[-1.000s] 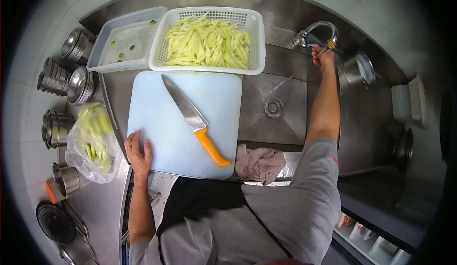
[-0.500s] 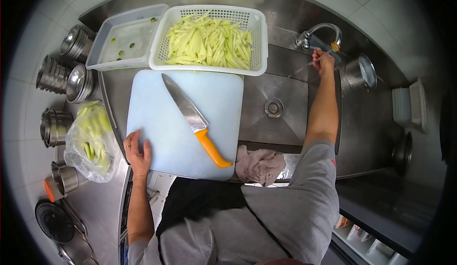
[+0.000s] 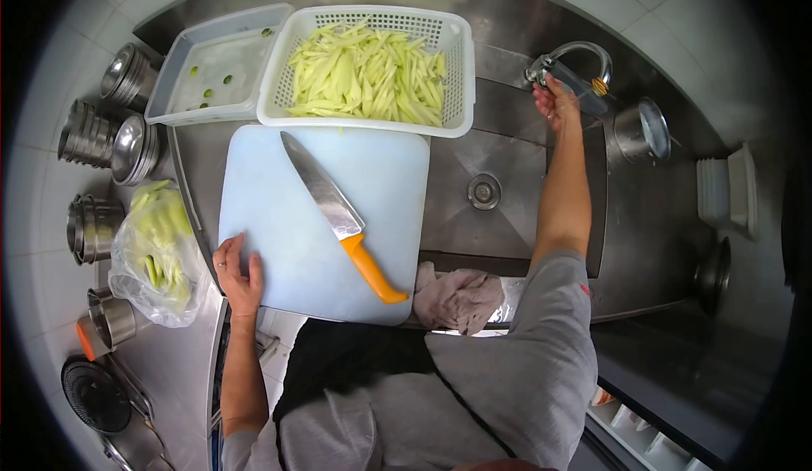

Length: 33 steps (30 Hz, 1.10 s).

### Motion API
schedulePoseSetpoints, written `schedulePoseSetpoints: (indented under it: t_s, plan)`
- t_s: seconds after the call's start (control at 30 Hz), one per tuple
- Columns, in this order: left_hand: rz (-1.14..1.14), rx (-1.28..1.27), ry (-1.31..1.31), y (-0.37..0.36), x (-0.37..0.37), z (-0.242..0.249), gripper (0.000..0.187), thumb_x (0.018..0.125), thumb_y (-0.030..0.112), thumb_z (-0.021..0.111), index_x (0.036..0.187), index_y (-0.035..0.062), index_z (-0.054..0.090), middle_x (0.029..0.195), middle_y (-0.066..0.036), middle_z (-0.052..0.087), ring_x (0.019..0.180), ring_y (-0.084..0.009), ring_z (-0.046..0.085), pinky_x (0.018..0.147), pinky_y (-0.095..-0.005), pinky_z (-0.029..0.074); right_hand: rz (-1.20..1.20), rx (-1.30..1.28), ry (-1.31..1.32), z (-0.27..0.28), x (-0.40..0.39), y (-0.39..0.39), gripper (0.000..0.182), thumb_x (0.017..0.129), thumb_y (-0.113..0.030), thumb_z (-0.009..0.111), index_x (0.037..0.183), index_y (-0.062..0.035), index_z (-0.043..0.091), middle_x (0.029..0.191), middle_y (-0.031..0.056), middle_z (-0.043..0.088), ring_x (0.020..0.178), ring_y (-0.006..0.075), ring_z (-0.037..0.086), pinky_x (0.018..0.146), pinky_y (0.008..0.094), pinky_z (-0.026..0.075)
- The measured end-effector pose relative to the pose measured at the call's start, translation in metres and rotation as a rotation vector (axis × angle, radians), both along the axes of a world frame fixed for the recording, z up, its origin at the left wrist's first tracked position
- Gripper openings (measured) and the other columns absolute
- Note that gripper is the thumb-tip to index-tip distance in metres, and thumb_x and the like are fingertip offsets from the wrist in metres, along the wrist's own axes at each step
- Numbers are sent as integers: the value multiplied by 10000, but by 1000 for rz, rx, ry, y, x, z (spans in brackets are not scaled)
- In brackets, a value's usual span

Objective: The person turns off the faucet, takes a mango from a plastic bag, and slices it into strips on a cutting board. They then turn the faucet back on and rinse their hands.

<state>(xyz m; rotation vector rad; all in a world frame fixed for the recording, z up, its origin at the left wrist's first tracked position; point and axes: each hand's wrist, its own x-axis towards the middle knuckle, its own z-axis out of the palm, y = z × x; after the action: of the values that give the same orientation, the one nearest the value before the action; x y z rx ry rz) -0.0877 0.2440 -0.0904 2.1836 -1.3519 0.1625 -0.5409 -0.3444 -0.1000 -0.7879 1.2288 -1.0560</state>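
Head view: your right hand reaches the faucet over the sink, fingers spread. Your left hand lies flat, fingers apart, on the cutting board; the knife lies on that board.

Your steel counter and its sink
Under your left hand lies the cutting board; beyond it sit a white basket and a grey tray; a cloth rests near your right arm, a plastic bag outside your left
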Motion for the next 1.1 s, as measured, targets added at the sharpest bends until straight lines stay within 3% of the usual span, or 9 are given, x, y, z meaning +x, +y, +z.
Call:
schedulePoseSetpoints:
  t_s: [0.1, 0.3, 0.4, 0.7, 0.8, 0.9, 1.1]
  plan:
    - [3, 5, 1, -1, -1, 1, 430, 892, 104, 707, 1310, 11, 667, 1264, -208, 604, 1182, -388, 565, 1023, -473, 471, -117, -83, 79, 0, 7, 4, 501, 842, -193, 903, 1198, -80, 569, 918, 191, 763, 678, 232, 749, 531, 323, 605]
    - [11, 15, 12, 0, 0, 0, 437, 885, 96, 704, 1312, 9, 669, 1254, -203, 600, 1170, -383, 565, 1033, -468, 464, 14, -25, -197, -11, 6, 0, 482, 876, -128, 859, 1198, -76, 504, 914, 192, 753, 704, 247, 752, 581, 350, 624]
    - [15, 10, 26, -1, -1, 1, 431, 889, 92, 702, 1312, 14, 670, 1247, -202, 599, 1172, -380, 563, 1035, -468, 462, -7, -109, -162, -19, 8, -1, 422, 905, -115, 824, 1195, -72, 521, 917, 191, 750, 710, 248, 749, 603, 369, 632]
    - [11, 38, 15, 0, 0, -1, 414, 907, 119, 697, 1309, 20, 673, 1246, -198, 589, 1173, -375, 554, 1022, -469, 461, -45, -25, -193, -28, 8, -12, 335, 1013, -281, 711, 1218, -66, 556, 959, 207, 748, 744, 284, 752, 640, 395, 636]
    - [15, 46, 37, 0, 0, 0, 413, 910, 127, 695, 1309, 23, 674, 1246, -197, 587, 1168, -375, 553, 1027, -468, 458, 23, 149, -387, -34, -2, -25, 297, 1073, -323, 605, 1225, -75, 546, 982, 225, 748, 755, 301, 753, 658, 416, 642]
    - [23, 58, 61, 2, 1, -2, 404, 927, 99, 685, 1323, 23, 666, 1293, -197, 587, 1215, -361, 545, 1067, -449, 442, -30, -8, -245, -34, 3, -19, 268, 1113, -324, 510, 1225, -82, 533, 999, 249, 745, 769, 318, 754, 667, 445, 646]
    - [22, 27, 65, 1, 1, -1, 425, 904, 115, 697, 1315, 12, 672, 1253, -198, 585, 1183, -373, 551, 1034, -461, 459, 36, 6, -340, -44, -6, -25, 229, 1110, -283, 518, 1245, -100, 485, 1023, 288, 732, 769, 335, 754, 671, 445, 655]
